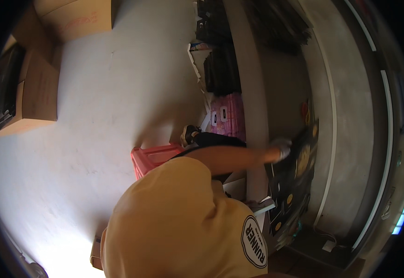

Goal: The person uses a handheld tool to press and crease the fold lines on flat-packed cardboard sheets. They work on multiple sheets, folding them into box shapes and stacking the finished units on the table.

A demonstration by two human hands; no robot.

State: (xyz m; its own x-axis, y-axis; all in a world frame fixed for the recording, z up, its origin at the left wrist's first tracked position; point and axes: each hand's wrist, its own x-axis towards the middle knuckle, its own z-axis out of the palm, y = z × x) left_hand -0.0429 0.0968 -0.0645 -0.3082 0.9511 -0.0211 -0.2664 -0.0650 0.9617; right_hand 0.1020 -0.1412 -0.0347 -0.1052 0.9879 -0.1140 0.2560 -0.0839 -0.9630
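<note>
My left hand (280, 150), with what looks like a pale glove on it, reaches over a long work surface (256, 116). It is at the edge of a pile of flat black printed pieces (287, 178) with gold round emblems. Motion smears its fingers, so whether they grip a piece does not show. My bare left forearm comes out of a tan short sleeve. My right hand is out of sight.
A pink-red plastic stool (153, 157) stands beside me on the pale floor. Under the surface are black stacks (223, 69) and pink packs (227, 116). More dark pieces (278, 23) lie farther along it. Open cardboard boxes (40, 88) stand at the far left.
</note>
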